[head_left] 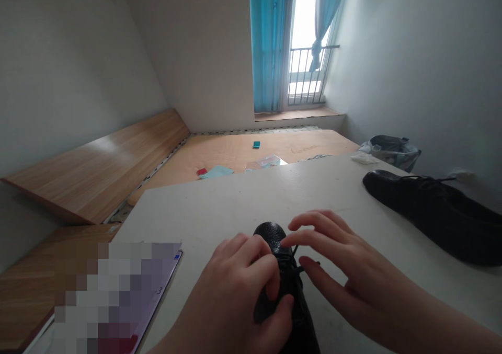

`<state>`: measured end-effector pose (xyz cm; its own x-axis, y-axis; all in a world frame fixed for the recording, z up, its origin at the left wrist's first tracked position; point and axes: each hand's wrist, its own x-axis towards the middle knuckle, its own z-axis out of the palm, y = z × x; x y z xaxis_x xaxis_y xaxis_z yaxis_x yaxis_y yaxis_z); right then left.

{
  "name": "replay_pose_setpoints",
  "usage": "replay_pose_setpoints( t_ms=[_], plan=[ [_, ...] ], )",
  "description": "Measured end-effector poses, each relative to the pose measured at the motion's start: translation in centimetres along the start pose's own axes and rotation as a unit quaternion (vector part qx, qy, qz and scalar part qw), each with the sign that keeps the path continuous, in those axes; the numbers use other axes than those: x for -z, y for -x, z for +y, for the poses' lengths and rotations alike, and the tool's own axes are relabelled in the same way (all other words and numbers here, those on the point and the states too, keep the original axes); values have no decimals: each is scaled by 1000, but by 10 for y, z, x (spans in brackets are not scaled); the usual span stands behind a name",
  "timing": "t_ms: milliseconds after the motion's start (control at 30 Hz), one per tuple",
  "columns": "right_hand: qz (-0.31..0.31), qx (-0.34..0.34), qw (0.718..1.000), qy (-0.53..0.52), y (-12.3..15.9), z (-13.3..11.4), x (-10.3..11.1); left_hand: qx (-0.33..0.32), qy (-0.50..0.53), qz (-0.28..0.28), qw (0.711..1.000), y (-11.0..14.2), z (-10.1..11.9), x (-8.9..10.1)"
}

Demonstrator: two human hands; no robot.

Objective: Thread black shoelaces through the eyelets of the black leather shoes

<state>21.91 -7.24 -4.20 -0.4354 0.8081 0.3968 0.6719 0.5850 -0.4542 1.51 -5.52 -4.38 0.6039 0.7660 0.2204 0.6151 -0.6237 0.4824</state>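
Across the near half of the white table [219,207] lies a black shoe [268,230], at the middle of the lower edge of the view, its toe pointing away from the person, towards the bed [231,147]. Its long axis runs nearly straight out from the person, the toe leaning slightly left, and its rear is cut off by the lower edge. The left hand [245,281] lies over the shoe with fingers bent and thumb on top; whether it clasps the shoe itself or pinches a lace cannot be told. The right hand [345,265] is loosely spread, thumb and forefinger apart, the forefinger's tip at the right side of the toe and the thumb beside the lace [295,250]; contact with that lace is unclear. Well to the right, a second shoe [427,213] points its toe left, its long axis slanting down to the right and running out of view. At the left, a booklet [157,286] shows a legible "3", the rest of its print being hidden under blocky blurring. On the bed, faint lettering is too small to read. A small packet [364,158] sits at the table's far right edge, near a bag [392,150].
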Motion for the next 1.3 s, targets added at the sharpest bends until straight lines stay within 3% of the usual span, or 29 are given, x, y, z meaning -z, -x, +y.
replay_pose_setpoints(
  t_ms=[67,200,500,767,933,1133,1300],
  plan=[
    [-32,14,999,-12,-1,-6,-1,-21,-31,6,999,4,2,-1],
    [-73,-26,995,-58,-6,-13,-6,-44,-109,36,992,10,1,-5],
    [-94,-100,984,-113,-11,-9,-12,-43,-142,3,989,10,1,-8],
    [-109,-139,969,-172,-16,0,-20,-47,-181,100,977,18,5,-20],
    [-116,-148,958,-215,-12,4,-22,-58,-148,88,983,14,4,-20],
    [-113,-131,964,-201,-13,6,-17,-28,-56,-3,998,6,1,-9],
    [-142,-131,958,-211,-15,6,-13,-8,-42,-33,999,5,2,-7]
  ],
)
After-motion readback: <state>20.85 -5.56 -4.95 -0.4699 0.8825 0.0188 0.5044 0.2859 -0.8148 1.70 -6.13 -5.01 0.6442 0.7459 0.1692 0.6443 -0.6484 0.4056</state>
